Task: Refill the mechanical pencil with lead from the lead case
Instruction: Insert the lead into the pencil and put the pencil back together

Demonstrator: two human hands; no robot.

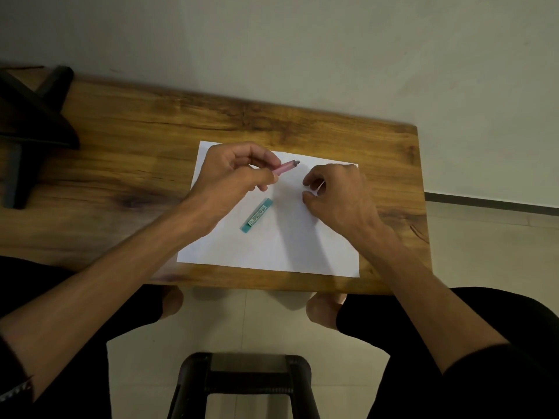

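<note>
My left hand (234, 173) is closed around a pink mechanical pencil (287, 167); only its end sticks out past the fingers, pointing right, and the rest is hidden in the fist. My right hand (335, 192) hovers just to the right of the pencil's end, its fingers curled and slightly apart; whether something small sits between the fingertips is too unclear to tell. A teal lead case (256, 215) lies flat on the white sheet of paper (287, 246), below and between both hands, untouched.
The paper lies on a wooden table (136, 152) near its right end. A dark stand (33, 125) occupies the table's far left. A dark stool (245, 376) stands on the tiled floor below, between my knees.
</note>
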